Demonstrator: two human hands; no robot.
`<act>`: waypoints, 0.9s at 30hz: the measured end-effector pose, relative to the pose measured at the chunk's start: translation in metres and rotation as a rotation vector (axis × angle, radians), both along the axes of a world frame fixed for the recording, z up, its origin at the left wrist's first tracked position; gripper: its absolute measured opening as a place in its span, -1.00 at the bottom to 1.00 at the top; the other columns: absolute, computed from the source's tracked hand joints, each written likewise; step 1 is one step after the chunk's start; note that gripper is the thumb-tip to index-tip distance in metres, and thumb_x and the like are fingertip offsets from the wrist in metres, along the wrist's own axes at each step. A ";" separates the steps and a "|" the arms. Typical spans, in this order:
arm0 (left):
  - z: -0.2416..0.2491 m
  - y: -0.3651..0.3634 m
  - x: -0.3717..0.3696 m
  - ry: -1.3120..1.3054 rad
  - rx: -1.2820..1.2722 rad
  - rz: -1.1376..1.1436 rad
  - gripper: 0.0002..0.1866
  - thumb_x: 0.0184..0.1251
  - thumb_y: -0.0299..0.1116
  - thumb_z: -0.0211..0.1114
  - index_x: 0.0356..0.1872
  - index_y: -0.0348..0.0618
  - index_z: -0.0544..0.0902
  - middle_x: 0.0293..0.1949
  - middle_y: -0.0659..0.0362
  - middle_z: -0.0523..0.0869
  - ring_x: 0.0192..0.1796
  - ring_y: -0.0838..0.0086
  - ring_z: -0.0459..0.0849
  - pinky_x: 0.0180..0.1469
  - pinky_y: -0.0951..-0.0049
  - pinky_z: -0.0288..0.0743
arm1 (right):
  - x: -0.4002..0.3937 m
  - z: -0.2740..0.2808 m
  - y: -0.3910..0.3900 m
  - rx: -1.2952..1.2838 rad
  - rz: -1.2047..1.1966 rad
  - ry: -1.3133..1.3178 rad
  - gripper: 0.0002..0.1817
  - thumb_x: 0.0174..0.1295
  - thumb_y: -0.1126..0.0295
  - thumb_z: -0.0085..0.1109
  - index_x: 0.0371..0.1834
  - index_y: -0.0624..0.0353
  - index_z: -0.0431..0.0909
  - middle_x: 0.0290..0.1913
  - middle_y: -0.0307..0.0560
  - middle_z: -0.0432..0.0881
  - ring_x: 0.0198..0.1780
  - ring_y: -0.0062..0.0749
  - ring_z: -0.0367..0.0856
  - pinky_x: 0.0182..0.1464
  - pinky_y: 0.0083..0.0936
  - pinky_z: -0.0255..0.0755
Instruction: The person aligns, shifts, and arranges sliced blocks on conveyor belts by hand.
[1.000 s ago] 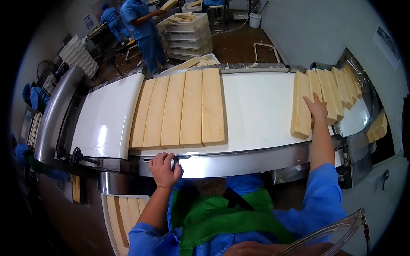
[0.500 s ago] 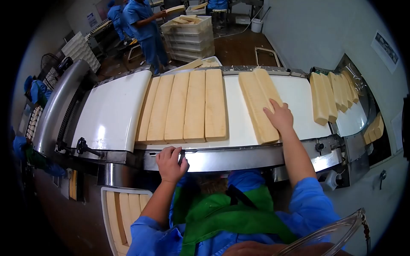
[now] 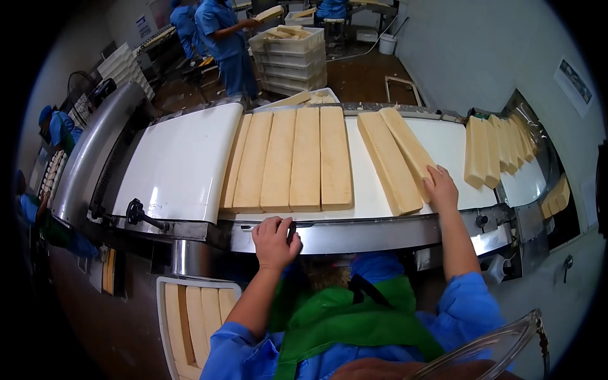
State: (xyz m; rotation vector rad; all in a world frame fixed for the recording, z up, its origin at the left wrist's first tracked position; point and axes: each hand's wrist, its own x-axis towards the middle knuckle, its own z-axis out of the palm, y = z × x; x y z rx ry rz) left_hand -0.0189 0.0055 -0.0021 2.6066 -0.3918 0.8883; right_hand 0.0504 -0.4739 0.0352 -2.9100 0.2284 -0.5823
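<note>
My right hand is at the near end of a long pale-yellow block on the white belt, fingers closed round its right side. Just left of it lies a similar block, touching at the far end and apart nearer me. My left hand rests at the belt's metal front edge, its fingers bent round a small dark object that I cannot make out. Beyond that hand, several blocks lie side by side in a row.
More blocks stand on the belt's right part. A white crate of blocks sits below on the left. Black knob sticks out at the front left. Stacked crates and a co-worker in blue are behind the belt.
My right hand has shifted right and toward me, and the block under it has swung apart from its neighbour at the near end. The whole view has shifted slightly.
</note>
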 end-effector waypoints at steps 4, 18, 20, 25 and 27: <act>-0.003 0.001 -0.002 0.072 -0.019 0.028 -0.54 0.08 -0.12 0.41 0.05 0.05 0.74 -0.01 0.16 0.64 0.16 0.23 0.59 0.25 -0.01 0.31 | 0.004 -0.013 -0.017 0.031 0.032 -0.034 -0.40 0.34 0.00 0.24 0.43 -0.10 0.51 0.34 0.16 0.55 0.25 0.14 0.59 0.29 -0.05 0.49; -0.005 0.005 -0.001 0.042 -0.048 0.004 -0.58 0.07 -0.12 0.41 0.00 0.06 0.74 -0.03 0.16 0.65 0.12 0.22 0.60 0.24 0.03 0.30 | 0.070 -0.017 -0.027 0.688 0.076 0.194 -0.06 0.20 -0.28 0.32 0.63 -0.20 0.28 0.36 0.11 0.52 0.28 -0.05 0.60 0.29 -0.12 0.48; -0.005 0.003 -0.003 0.035 -0.050 0.002 -0.58 0.06 -0.12 0.41 0.00 0.05 0.74 -0.04 0.15 0.65 0.12 0.21 0.60 0.24 0.03 0.30 | 0.055 0.004 0.024 0.222 0.099 0.221 0.00 0.11 -0.27 0.40 0.63 -0.21 0.28 0.33 0.17 0.53 0.28 0.01 0.60 0.30 -0.13 0.48; -0.005 0.002 0.000 0.017 -0.050 0.002 -0.58 0.05 -0.14 0.41 -0.02 0.03 0.74 -0.06 0.15 0.65 0.10 0.20 0.61 0.23 0.05 0.32 | 0.041 0.028 0.088 0.210 0.141 0.348 0.08 -0.08 -0.34 0.48 0.59 -0.27 0.35 0.26 0.21 0.55 0.29 0.06 0.59 0.30 -0.16 0.49; -0.004 0.002 0.002 -0.001 -0.053 -0.009 -0.58 0.04 -0.16 0.42 -0.02 0.01 0.74 -0.08 0.14 0.66 0.10 0.19 0.61 0.22 0.06 0.33 | 0.052 0.031 0.115 0.226 0.145 0.346 0.09 -0.09 -0.37 0.46 0.58 -0.27 0.35 0.27 0.22 0.54 0.30 0.06 0.59 0.29 -0.17 0.49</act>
